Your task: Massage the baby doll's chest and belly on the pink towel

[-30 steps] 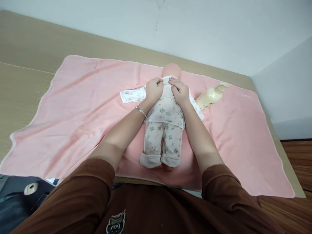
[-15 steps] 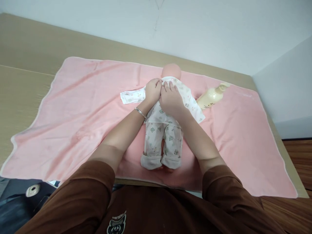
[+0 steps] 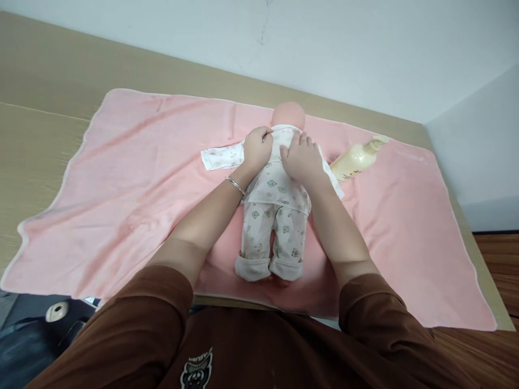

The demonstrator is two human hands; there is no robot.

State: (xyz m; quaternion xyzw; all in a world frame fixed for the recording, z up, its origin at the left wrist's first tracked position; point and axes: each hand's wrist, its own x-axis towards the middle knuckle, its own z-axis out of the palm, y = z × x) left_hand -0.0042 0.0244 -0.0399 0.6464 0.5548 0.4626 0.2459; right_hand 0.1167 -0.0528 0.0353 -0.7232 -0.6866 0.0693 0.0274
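Note:
A bald baby doll (image 3: pixel 288 114) lies stretched out on a pink blanket (image 3: pixel 162 162), with no facial features showing. It wears a white printed shirt (image 3: pixel 279 186) and matching trousers (image 3: pixel 256 229) with turned-up cuffs. At the shirt's upper left, near the collar, my left hand (image 3: pixel 258 149) is closed with its fingers curled into the cloth. My right hand (image 3: pixel 304 158) rests palm down on the shirt's upper right, fingers stretched and slightly apart. One shirt sleeve (image 3: pixel 222 157) lies flat out to the left; the right one is partly hidden by my forearm.
A cream pump bottle (image 3: pixel 357 159) lies tilted on the blanket to the doll's right. The blanket covers much of a tan table (image 3: pixel 44 70) set against a white wall (image 3: pixel 344 54). Dark items (image 3: pixel 30 343) sit below the table's front left edge.
My right hand has moved to the right across the shirt, away from my left hand, baring the middle of the shirt. My left hand stays near the collar.

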